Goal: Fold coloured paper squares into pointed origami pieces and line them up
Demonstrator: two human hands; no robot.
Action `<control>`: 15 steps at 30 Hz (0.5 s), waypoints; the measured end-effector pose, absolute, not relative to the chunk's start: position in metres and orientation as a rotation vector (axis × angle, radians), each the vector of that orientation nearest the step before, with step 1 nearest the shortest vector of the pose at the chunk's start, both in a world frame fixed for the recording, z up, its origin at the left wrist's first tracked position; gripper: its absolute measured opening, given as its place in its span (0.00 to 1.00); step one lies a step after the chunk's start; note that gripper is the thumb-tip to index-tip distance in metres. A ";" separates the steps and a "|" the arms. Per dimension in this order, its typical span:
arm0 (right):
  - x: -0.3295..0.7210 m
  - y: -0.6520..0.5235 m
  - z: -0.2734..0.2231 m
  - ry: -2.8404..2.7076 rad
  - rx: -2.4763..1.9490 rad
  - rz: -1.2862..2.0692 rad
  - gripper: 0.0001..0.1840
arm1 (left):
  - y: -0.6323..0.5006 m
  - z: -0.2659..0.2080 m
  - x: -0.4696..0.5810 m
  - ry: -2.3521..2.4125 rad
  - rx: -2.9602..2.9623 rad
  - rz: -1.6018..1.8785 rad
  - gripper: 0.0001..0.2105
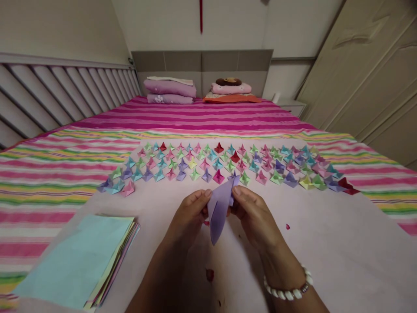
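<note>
A partly folded sheet of purple paper (220, 206) is held up between my two hands, above the pale sheet (319, 248). My left hand (193, 213) pinches its left edge, thumb on the near side. On the other edge, my right hand (252, 213) grips the paper between thumb and fingers; a white bead bracelet (288, 292) circles that wrist. The lower tip of the paper points down and towards me. Most of the fingertips behind the paper are hidden. Just beyond stand rows of small folded paper boats (218, 176) in many colours.
A stack of coloured paper (78, 256), light blue on top, lies at the left. Small red scraps (210, 274) dot the pale sheet. The bed has a striped cover (48, 169), with folded purple bedding (171, 89) and a pink pile (231, 89) by the headboard (202, 61).
</note>
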State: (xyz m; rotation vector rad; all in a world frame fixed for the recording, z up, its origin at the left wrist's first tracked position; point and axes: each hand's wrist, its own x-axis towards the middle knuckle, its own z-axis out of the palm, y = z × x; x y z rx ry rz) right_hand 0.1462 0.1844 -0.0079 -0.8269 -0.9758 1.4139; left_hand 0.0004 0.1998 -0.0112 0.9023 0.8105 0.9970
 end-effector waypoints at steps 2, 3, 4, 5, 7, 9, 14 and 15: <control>0.147 0.185 -0.008 -0.972 -0.841 1.411 0.17 | 0.200 -0.012 0.000 0.830 0.914 0.972 0.19; 0.147 0.184 -0.008 -0.972 -0.846 1.410 0.17 | 0.200 -0.012 0.000 0.838 0.921 0.963 0.20; 0.147 0.184 -0.008 -0.972 -0.848 1.409 0.17 | 0.200 -0.012 0.000 0.844 0.926 0.955 0.20; 0.147 0.184 -0.008 -0.970 -0.847 1.411 0.16 | 0.199 -0.013 0.000 0.848 0.928 0.949 0.19; 0.148 0.184 -0.008 -0.960 -0.835 1.422 0.15 | 0.199 -0.014 0.000 0.851 0.927 0.943 0.19; 0.148 0.184 -0.007 -0.939 -0.827 1.427 0.13 | 0.200 -0.015 0.000 0.867 0.929 0.970 0.19; 0.147 0.185 -0.007 -0.919 -0.864 1.375 0.06 | 0.201 -0.020 0.002 1.078 1.069 1.136 0.16; 0.147 0.185 -0.008 -0.922 -0.875 1.375 0.08 | 0.201 -0.021 0.002 1.117 1.110 1.155 0.16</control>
